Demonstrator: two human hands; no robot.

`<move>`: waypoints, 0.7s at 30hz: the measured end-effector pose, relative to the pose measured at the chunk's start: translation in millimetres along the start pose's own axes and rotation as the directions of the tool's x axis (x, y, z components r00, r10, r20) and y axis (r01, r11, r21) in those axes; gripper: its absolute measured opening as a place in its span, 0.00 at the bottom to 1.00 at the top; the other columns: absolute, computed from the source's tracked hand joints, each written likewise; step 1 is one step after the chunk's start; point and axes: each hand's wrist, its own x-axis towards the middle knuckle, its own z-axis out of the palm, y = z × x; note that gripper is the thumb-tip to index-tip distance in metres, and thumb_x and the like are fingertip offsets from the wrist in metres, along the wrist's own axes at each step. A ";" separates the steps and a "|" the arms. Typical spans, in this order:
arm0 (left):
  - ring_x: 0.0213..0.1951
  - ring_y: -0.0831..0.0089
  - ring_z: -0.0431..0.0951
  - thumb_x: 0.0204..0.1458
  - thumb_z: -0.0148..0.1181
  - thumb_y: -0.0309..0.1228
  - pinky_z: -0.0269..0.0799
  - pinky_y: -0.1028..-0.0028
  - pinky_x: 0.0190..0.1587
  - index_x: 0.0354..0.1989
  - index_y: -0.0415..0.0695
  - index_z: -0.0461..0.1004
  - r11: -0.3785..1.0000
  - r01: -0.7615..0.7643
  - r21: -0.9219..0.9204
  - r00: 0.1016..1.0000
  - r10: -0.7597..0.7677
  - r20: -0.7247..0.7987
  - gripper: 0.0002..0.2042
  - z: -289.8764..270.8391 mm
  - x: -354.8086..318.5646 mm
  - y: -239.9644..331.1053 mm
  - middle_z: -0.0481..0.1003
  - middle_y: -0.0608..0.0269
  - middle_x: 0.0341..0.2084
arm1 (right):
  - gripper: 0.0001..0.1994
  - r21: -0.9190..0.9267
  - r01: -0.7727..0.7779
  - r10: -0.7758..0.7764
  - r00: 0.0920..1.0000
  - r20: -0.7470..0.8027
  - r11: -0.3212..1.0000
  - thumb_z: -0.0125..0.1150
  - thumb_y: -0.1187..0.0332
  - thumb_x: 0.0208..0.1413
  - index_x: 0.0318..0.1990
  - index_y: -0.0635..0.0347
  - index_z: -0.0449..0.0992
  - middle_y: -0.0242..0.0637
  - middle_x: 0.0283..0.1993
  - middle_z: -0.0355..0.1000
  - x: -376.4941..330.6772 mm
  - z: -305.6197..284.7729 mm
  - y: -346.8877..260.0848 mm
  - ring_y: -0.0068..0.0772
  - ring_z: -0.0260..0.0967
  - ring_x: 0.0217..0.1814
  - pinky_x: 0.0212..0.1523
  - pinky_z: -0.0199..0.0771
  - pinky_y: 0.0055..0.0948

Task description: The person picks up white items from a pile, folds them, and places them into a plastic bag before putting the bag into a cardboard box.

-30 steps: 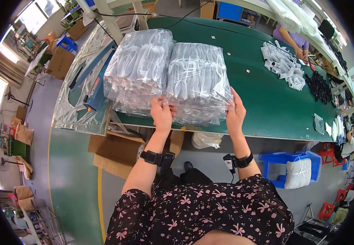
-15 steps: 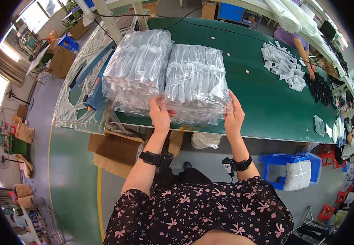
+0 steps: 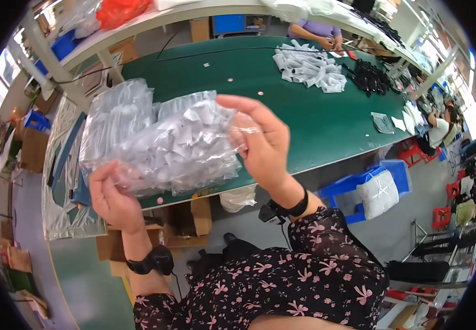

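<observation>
A clear plastic bag [image 3: 188,135] packed with whitish fabric pieces is raised and tilted between my hands, above the table's front edge. My left hand [image 3: 114,198] is closed on its lower left corner. At the upper right end, my right hand [image 3: 265,143] pinches the film between thumb and fingers. Behind and below it lies another filled bag [image 3: 188,102], mostly hidden. A stack of similar bags [image 3: 120,118] sits just to the left on the green table [image 3: 282,132].
Loose pale strips [image 3: 312,66] and a black heap [image 3: 371,76] lie at the far right, near a co-worker's hands [image 3: 331,43]. A blue cutting tool [image 3: 70,154] is at the left. Under the table edge stand a cardboard box [image 3: 186,225] and a blue stool [image 3: 337,192].
The right-hand bag has come up off its pile and tilted, its side now turned toward me. My right hand has risen; the view has shifted right.
</observation>
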 end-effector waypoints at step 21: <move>0.16 0.73 0.69 0.52 0.37 0.17 0.70 0.73 0.19 0.26 0.34 0.68 0.784 0.561 0.265 0.756 -0.353 -0.552 0.10 -320.8 -171.1 13.0 0.64 0.63 0.15 | 0.14 -0.574 -0.576 0.744 0.092 0.662 0.582 0.43 0.72 0.62 0.50 0.65 0.72 0.23 0.18 0.58 -133.0 187.5 231.4 0.14 0.56 0.20 0.22 0.58 0.16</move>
